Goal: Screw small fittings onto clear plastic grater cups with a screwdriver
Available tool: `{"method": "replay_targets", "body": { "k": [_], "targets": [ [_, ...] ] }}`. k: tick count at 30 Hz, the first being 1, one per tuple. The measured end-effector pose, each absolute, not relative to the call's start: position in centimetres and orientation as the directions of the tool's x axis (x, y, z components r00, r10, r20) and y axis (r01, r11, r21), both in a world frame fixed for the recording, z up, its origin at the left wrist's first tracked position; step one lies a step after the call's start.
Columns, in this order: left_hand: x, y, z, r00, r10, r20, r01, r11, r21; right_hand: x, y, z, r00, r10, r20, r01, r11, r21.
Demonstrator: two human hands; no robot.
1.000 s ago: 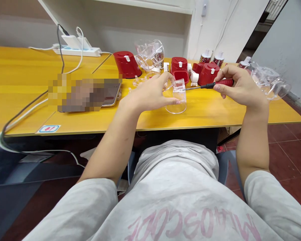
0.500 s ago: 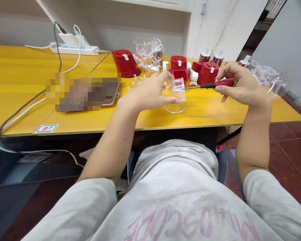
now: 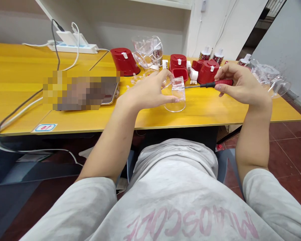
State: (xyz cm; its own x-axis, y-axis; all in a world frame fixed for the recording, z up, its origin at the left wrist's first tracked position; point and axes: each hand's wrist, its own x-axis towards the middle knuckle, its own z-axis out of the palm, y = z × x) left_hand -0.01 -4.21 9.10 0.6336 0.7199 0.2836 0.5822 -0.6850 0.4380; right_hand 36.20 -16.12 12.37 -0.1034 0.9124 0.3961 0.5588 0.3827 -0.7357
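My left hand is closed around a clear plastic container lying on its side on the yellow table, its round rim turned towards me. The thumb presses on its near side; some of the fingers are hidden behind it. In my right hand is a screwdriver with a red and black handle, pinched between thumb and fingers. The shaft points left, and its tip meets the squarish clear part of the container. Whether the tip sits in a screw is too small to tell.
Behind my hands stand several red housings, small white parts and stacked clear containers. More clear pieces lie at the right. A partly blurred tablet-like device rests at the left, with a power strip and cables behind it.
Both hands stay almost in place. The fingers of my right hand have shifted slightly on the screwdriver handle; the container is held as before.
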Motion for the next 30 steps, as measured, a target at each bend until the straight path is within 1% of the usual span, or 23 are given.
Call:
{"method": "replay_targets", "body": {
  "k": [3,9,16,18,24,27,30],
  "targets": [
    [-0.07,-3.91,8.80,0.635,0.713,0.298,0.568,-0.692,0.446,36.25,-16.16,12.38,-0.105,0.913,0.393,0.538,0.385,-0.750],
    [-0.10,-3.93,8.89,0.636,0.719,0.281,0.573,-0.684,0.452,36.33,-15.59,12.06,-0.133,0.882,0.452,0.579,0.439,-0.687],
    [0.03,-4.21,9.07,0.632,0.724,0.277,0.605,-0.684,0.407,35.89,-16.11,12.26,-0.109,0.932,0.346,0.566,0.345,-0.749],
    [0.02,-4.20,9.04,0.628,0.728,0.276,0.609,-0.680,0.408,35.77,-16.39,12.50,-0.111,0.928,0.357,0.557,0.355,-0.751],
    [-0.13,-3.96,8.86,0.633,0.723,0.276,0.587,-0.681,0.438,36.12,-15.94,12.43,-0.105,0.882,0.459,0.516,0.443,-0.733],
    [-0.22,-3.75,8.75,0.642,0.709,0.292,0.573,-0.696,0.433,36.30,-15.57,12.08,-0.104,0.883,0.457,0.502,0.444,-0.742],
    [-0.26,-3.54,8.57,0.645,0.697,0.313,0.560,-0.710,0.426,36.35,-15.67,11.96,-0.114,0.904,0.412,0.498,0.411,-0.764]
  ]
}}
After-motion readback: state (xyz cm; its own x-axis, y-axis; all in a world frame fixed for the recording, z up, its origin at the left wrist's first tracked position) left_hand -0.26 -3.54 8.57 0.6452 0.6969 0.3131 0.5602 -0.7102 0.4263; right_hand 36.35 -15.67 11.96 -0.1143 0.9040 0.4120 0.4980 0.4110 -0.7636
